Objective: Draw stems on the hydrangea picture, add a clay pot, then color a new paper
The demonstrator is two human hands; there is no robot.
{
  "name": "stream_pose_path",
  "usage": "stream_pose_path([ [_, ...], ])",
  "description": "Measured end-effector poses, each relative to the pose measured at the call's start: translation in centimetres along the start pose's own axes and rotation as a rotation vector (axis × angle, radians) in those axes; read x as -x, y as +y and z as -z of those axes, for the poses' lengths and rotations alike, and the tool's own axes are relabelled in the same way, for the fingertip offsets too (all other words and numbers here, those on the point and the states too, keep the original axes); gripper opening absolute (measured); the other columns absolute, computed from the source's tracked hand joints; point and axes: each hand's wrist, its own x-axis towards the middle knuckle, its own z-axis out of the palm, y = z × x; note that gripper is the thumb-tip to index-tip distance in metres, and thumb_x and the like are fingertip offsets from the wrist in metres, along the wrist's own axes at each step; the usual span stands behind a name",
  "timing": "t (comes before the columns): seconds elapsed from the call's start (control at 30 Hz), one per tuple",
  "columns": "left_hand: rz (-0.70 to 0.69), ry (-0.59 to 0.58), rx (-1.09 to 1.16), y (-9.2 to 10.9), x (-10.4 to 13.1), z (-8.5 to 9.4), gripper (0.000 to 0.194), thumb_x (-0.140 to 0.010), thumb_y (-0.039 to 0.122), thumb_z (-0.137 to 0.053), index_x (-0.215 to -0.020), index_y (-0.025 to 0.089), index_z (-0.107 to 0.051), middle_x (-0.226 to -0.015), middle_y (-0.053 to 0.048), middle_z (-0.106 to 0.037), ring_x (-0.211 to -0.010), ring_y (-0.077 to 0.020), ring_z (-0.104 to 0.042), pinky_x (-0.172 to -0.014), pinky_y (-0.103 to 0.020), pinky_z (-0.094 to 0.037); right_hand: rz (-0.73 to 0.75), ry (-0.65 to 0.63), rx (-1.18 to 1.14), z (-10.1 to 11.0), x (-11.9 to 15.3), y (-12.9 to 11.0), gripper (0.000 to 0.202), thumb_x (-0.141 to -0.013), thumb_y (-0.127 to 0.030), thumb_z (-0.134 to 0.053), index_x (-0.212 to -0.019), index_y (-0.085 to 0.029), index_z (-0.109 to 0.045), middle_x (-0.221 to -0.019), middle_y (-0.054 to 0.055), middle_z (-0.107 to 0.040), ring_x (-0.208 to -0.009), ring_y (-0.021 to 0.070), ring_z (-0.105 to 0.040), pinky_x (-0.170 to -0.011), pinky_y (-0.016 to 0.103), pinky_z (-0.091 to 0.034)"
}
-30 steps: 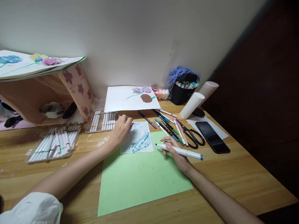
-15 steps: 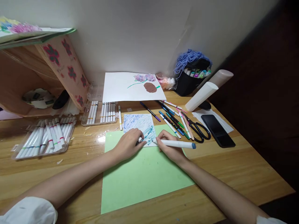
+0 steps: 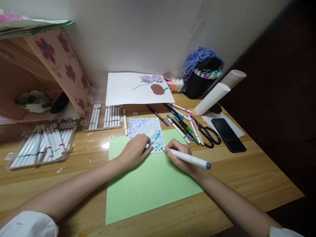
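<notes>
My right hand (image 3: 179, 154) is closed around a white marker (image 3: 191, 158) with a blue end. Its tip meets the lower right corner of a small white paper (image 3: 144, 126) covered in blue and teal strokes. Resting on that paper's lower left part, my left hand (image 3: 135, 149) is curled with a small white marker cap (image 3: 147, 145) between thumb and fingers, mostly hidden. Under the paper's lower part lies a green sheet (image 3: 148, 187), which also extends beneath both hands.
Loose markers (image 3: 181, 123) and black scissors (image 3: 208, 134) lie to the right, beside a phone (image 3: 228, 135). Marker cases (image 3: 41, 144) sit on the left. Behind are a flower picture (image 3: 123, 87), a black pen holder (image 3: 195, 87), and paper rolls (image 3: 212, 98).
The marker's blue end has swung down towards me while its tip moved slightly down the paper's right edge. My left hand stays on the paper. The whole view has shifted slightly.
</notes>
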Motion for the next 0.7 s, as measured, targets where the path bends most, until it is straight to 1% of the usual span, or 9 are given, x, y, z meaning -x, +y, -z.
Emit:
stream_pose_path([
  [0.07, 0.0, -0.012, -0.01, 0.14, 0.02, 0.12, 0.014, -0.091, 0.033, -0.048, -0.091, 0.019, -0.049, -0.085, -0.004, -0.054, -0.08, -0.0206, -0.049, -0.068, -0.032, -0.039, 0.032, -0.037, 0.021, -0.01, 0.01, 0.13, 0.017, -0.085, -0.029, -0.051, -0.071, -0.02, -0.046, -0.057, -0.005, -0.047, -0.051, 0.0097, -0.044, -0.05, 0.021, -0.032],
  [0.2, 0.034, -0.016, 0.01, 0.62, 0.23, 0.45, 0.014, -0.089, 0.033, -0.05, -0.092, 0.019, -0.049, -0.087, -0.004, -0.054, -0.082, -0.0209, -0.05, -0.071, -0.033, -0.04, 0.008, 0.036, 0.025, 0.05, 0.07, 0.18, 0.021, -0.085, -0.028, -0.047, -0.067, -0.021, -0.041, -0.056, -0.005, -0.045, -0.051, 0.0105, -0.047, -0.049, 0.021, -0.032],
  [0.23, 0.047, -0.012, 0.021, 0.71, 0.31, 0.51, 0.014, -0.089, 0.033, -0.05, -0.092, 0.019, -0.049, -0.087, -0.004, -0.054, -0.082, -0.0209, -0.049, -0.071, -0.033, -0.04, 0.039, 0.027, 0.034, 0.03, 0.08, 0.19, 0.02, -0.085, -0.027, -0.047, -0.067, -0.021, -0.041, -0.058, -0.004, -0.047, -0.052, 0.011, -0.049, -0.051, 0.021, -0.034],
  [0.3, 0.059, -0.02, 0.04, 0.79, 0.44, 0.56, 0.012, -0.088, 0.031, -0.051, -0.091, 0.019, -0.049, -0.088, -0.004, -0.054, -0.083, -0.021, -0.05, -0.072, -0.033, -0.04, 0.116, -0.036, 0.099, -0.1, 0.04, 0.23, 0.018, -0.083, -0.026, -0.047, -0.067, -0.021, -0.043, -0.059, -0.003, -0.051, -0.055, 0.0123, -0.052, -0.054, 0.022, -0.036],
  [0.4, 0.087, -0.008, 0.061, 0.73, 0.49, 0.55, 0.01, -0.086, 0.029, -0.053, -0.09, 0.02, -0.049, -0.088, -0.004, -0.055, -0.082, -0.0208, -0.05, -0.071, -0.033, -0.039, 0.055, 0.01, 0.146, -0.36, -0.13, 0.33, 0.018, -0.084, -0.025, -0.044, -0.067, -0.021, -0.041, -0.057, -0.004, -0.049, -0.052, 0.0122, -0.051, -0.051, 0.022, -0.035],
  [0.43, 0.095, -0.003, 0.071, 0.72, 0.49, 0.55, 0.01, -0.086, 0.028, -0.053, -0.09, 0.02, -0.049, -0.088, -0.004, -0.055, -0.082, -0.0208, -0.05, -0.071, -0.032, -0.039, 0.055, 0.02, 0.146, -0.41, -0.17, 0.35, 0.018, -0.084, -0.025, -0.044, -0.067, -0.021, -0.04, -0.057, -0.003, -0.049, -0.052, 0.0124, -0.052, -0.051, 0.022, -0.036],
  [0.57, 0.119, 0.013, 0.105, 0.86, 0.57, 0.65, 0.011, -0.084, 0.028, -0.055, -0.09, 0.02, -0.05, -0.089, -0.004, -0.056, -0.084, -0.0209, -0.051, -0.072, -0.033, -0.039, 0.095, -0.022, 0.167, -0.41, -0.17, 0.27, 0.016, -0.083, -0.025, -0.043, -0.067, -0.022, -0.04, -0.059, -0.002, -0.052, -0.054, 0.0142, -0.054, -0.053, 0.024, -0.038],
  [0.63, 0.124, 0.009, 0.112, 0.94, 0.63, 0.73, 0.011, -0.084, 0.028, -0.055, -0.09, 0.021, -0.05, -0.09, -0.004, -0.056, -0.084, -0.021, -0.051, -0.073, -0.033, -0.039, 0.064, -0.003, 0.166, -0.35, -0.12, 0.22, 0.018, -0.085, -0.026, -0.042, -0.067, -0.022, -0.039, -0.058, -0.002, -0.052, -0.053, 0.0143, -0.053, -0.052, 0.024, -0.038],
  [0.7, 0.129, 0.006, 0.118, 0.99, 0.67, 0.8, 0.012, -0.083, 0.028, -0.056, -0.091, 0.021, -0.05, -0.091, -0.004, -0.056, -0.084, -0.0211, -0.051, -0.073, -0.033, -0.039, 0.073, 0.01, 0.174, -0.33, -0.09, 0.2, 0.019, -0.085, -0.027, -0.041, -0.067, -0.022, -0.039, -0.058, -0.002, -0.053, -0.053, 0.0146, -0.054, -0.052, 0.024, -0.039],
])
